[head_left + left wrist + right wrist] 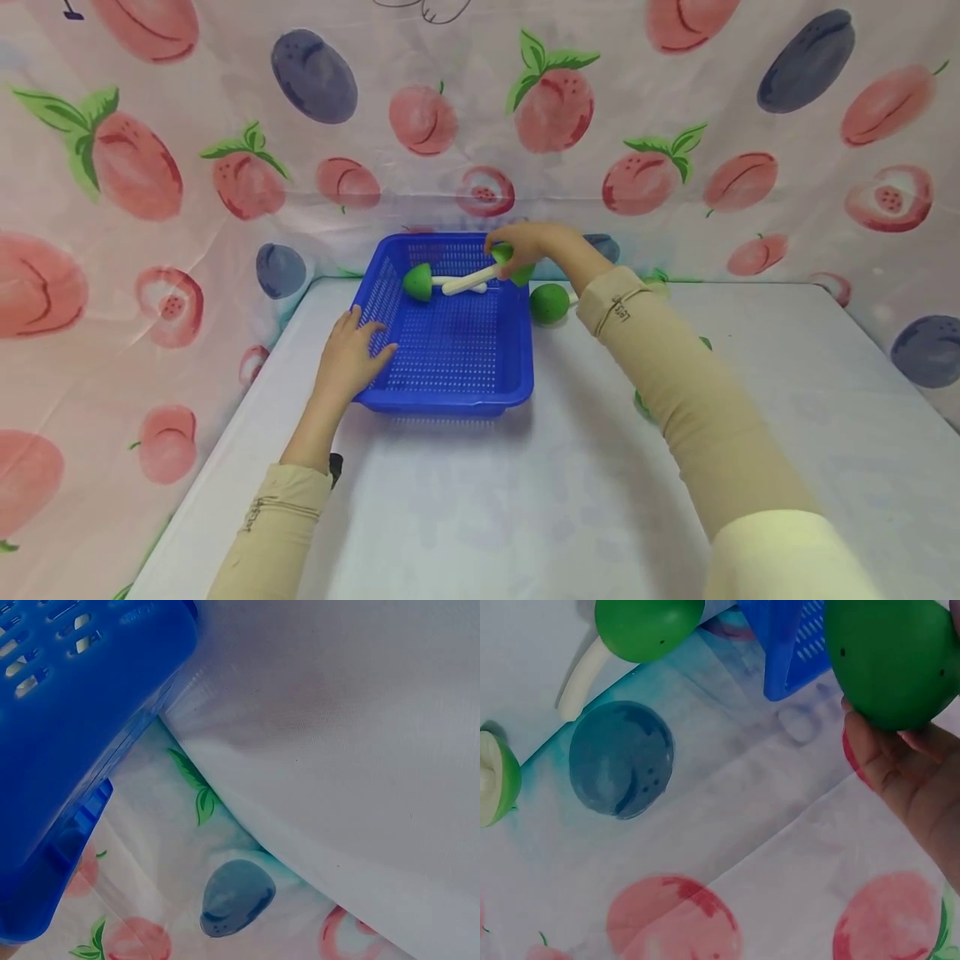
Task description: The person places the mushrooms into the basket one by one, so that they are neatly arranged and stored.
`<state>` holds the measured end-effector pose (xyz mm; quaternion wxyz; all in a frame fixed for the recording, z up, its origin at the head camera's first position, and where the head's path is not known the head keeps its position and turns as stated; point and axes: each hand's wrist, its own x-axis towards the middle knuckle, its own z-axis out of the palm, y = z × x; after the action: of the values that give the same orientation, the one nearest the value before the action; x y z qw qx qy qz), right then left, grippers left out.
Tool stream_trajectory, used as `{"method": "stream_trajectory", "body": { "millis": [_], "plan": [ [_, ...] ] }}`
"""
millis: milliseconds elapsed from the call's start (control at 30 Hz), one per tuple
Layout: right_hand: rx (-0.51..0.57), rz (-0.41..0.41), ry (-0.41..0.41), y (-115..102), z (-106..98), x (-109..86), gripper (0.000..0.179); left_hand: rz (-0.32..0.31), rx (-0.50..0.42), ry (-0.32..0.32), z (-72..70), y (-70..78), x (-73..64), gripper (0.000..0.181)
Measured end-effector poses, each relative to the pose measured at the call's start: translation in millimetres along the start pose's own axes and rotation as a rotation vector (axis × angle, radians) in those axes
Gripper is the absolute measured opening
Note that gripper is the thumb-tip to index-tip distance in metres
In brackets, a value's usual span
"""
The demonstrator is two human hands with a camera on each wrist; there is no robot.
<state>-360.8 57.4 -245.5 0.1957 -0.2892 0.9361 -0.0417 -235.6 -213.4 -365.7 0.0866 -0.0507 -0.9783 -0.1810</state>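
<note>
A blue plastic basket (450, 398) with perforated walls stands on the table. My left hand (347, 357) rests on its left rim, thumb and index finger reaching over the inside, fingers loosely extended. My right hand (521, 243) holds a toy mushroom by its green cap (900, 660) over the basket's back right part. The mushroom's white stem (472, 279) points left and down into the basket. Another toy mushroom (417, 283), green-capped and white-stemmed, lies in the basket at the back left. In the left wrist view only the basket's outside wall (82, 742) shows clearly.
A green-capped mushroom (550, 304) lies just right of the basket. More green pieces (642, 405) are partly hidden under my right sleeve (690, 400). A fruit-printed cloth (480, 117) hangs behind the white table (525, 508) and along its left side.
</note>
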Motion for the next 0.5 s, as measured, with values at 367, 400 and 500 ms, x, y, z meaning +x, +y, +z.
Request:
{"method": "stream_trajectory", "body": {
  "millis": [367, 400, 500],
  "plan": [
    [-0.059, 0.139, 0.044, -30.5, 16.5, 29.6, 0.043, -0.003, 0.013, 0.01, -0.7, -0.6, 1.2, 0.044],
    [-0.059, 0.153, 0.044, -32.0, 18.2, 33.8, 0.04, -0.004, 0.014, 0.01, -0.8, -0.4, 1.2, 0.044],
    [-0.046, 0.209, 0.013, -33.2, 23.2, 50.6, 0.036, -0.007, 0.012, 0.009, -1.0, 0.0, 1.2, 0.044]
  ]
}}
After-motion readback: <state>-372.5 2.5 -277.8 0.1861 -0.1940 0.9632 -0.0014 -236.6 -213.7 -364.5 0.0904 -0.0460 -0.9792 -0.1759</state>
